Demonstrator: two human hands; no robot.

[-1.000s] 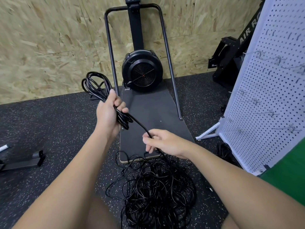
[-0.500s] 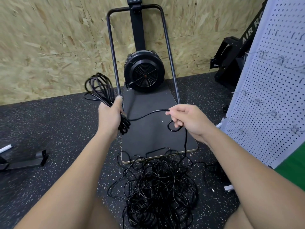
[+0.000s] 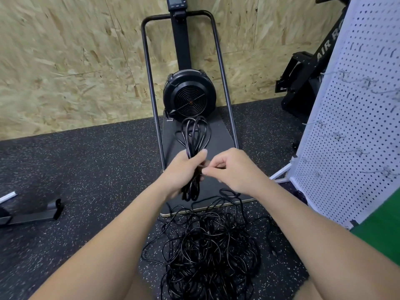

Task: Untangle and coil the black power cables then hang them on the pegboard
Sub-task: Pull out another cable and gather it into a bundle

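Observation:
My left hand (image 3: pixel 186 172) grips a coil of black cable (image 3: pixel 195 135) by its middle; loops stick out above and below the fist. My right hand (image 3: pixel 231 169) is right beside it and pinches a strand of the same cable against the coil. From there the cable drops to a big tangled heap of black cable (image 3: pixel 207 250) on the floor between my arms. The white pegboard (image 3: pixel 355 131) with wire hooks stands at the right.
A black fan machine (image 3: pixel 189 98) with a tube frame and a dark platform (image 3: pixel 218 137) stands straight ahead against the chipboard wall. Another black machine (image 3: pixel 307 70) sits behind the pegboard. A dark metal foot (image 3: pixel 32 215) lies on the speckled rubber floor at left.
My right hand swung from out at the right back to my left hand, laying another loop onto the coil. The coil moved toward the centre and now stands upright.

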